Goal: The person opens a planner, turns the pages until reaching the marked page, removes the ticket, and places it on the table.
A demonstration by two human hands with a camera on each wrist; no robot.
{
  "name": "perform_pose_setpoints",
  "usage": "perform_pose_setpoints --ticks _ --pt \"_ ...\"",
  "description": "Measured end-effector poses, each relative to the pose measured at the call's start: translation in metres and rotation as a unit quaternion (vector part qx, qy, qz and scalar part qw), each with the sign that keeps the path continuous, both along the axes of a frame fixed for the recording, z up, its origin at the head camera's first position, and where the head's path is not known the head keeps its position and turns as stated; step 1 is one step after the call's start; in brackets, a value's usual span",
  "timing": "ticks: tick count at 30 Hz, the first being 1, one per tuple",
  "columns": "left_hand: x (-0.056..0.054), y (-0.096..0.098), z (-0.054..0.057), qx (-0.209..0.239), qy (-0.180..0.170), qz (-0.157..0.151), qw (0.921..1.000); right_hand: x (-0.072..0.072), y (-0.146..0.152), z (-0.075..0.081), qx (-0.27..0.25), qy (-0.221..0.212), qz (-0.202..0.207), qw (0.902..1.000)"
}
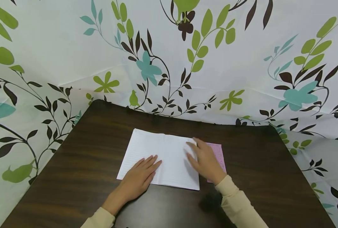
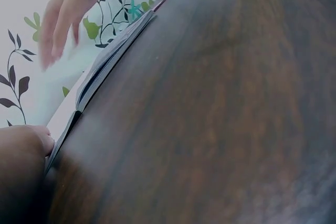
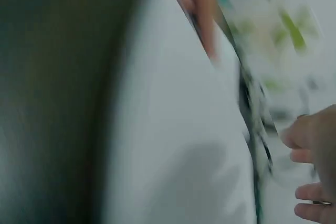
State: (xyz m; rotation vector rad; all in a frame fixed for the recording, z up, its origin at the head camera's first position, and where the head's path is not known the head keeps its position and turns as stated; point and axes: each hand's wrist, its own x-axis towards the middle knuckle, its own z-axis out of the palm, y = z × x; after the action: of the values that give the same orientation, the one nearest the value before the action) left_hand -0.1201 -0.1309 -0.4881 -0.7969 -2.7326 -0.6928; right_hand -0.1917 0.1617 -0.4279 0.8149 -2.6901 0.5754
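Note:
An open notebook [image 1: 174, 161] with white lined pages lies on the dark wooden table [image 1: 72, 177]. My left hand [image 1: 140, 175] rests on its left page, fingers stretched toward the centre fold. In the left wrist view, part of that hand [image 2: 23, 153] is at the notebook's edge [image 2: 105, 66]. Over the right page's outer edge hovers my right hand [image 1: 206, 160], fingers spread and slightly bent, holding nothing. Its shadow falls on the page [image 3: 168, 119] in the right wrist view. A pink printed sheet [image 1: 218, 155] lies at the notebook's right side, partly hidden by the right hand.
A white cloth [image 1: 72, 47] with green, blue and brown leaf prints hangs behind the table and along its sides. The table's far edge [image 1: 169, 117] meets this cloth. Cream sleeves [image 1: 240, 201] cover both forearms.

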Motion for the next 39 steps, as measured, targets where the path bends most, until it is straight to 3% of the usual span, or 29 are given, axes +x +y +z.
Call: perform_pose_setpoints --ticks 2,6,10,13,16,20,24,27,30,32,35,36,37,39 --pt "0.0 0.001 0.001 0.004 -0.007 0.0 1.0 0.014 -0.021 -0.006 0.034 -0.01 0.032 0.9989" --pt "0.0 0.004 0.003 0.01 -0.021 0.009 0.9997 0.033 -0.049 -0.022 0.063 -0.054 0.05 0.9953" --pt "0.002 0.003 0.005 0.004 -0.011 0.024 0.9997 0.039 -0.06 -0.032 0.055 -0.057 0.061 0.9949" --pt "0.003 0.005 0.004 0.002 -0.011 0.036 0.9993 0.042 -0.056 -0.034 0.05 -0.061 0.048 0.9957" --pt "0.003 0.008 0.005 0.001 -0.032 0.074 0.9967 0.045 -0.044 -0.037 0.046 -0.067 0.012 0.9966" --pt "0.004 0.006 0.011 -0.009 -0.067 0.161 0.9846 0.048 -0.032 -0.044 0.024 -0.062 -0.04 0.997" --pt "0.006 -0.005 0.026 0.02 -0.116 0.237 0.9643 0.052 -0.028 -0.048 -0.008 -0.073 -0.051 0.996" --pt "0.007 -0.021 0.047 0.076 -0.173 0.27 0.9441 0.053 -0.03 -0.048 -0.027 -0.073 -0.045 0.996" --pt "0.005 -0.035 0.064 0.156 -0.251 0.275 0.9148 0.055 -0.03 -0.049 -0.031 -0.063 -0.05 0.9963" --pt "0.002 -0.042 0.072 0.222 -0.299 0.272 0.8874 0.056 -0.03 -0.05 -0.036 -0.057 -0.055 0.9962" --pt "-0.003 -0.047 0.074 0.306 -0.348 0.264 0.8462 0.057 -0.028 -0.05 -0.045 -0.057 -0.054 0.9959" --pt "-0.004 -0.047 0.074 0.327 -0.354 0.262 0.8362 0.057 -0.028 -0.051 -0.047 -0.058 -0.053 0.9958" --pt "-0.005 -0.048 0.074 0.34 -0.358 0.26 0.8295 0.057 -0.028 -0.051 -0.049 -0.058 -0.052 0.9957" --pt "-0.005 -0.048 0.076 0.352 -0.361 0.255 0.8254 0.057 -0.027 -0.051 -0.053 -0.057 -0.049 0.9958"
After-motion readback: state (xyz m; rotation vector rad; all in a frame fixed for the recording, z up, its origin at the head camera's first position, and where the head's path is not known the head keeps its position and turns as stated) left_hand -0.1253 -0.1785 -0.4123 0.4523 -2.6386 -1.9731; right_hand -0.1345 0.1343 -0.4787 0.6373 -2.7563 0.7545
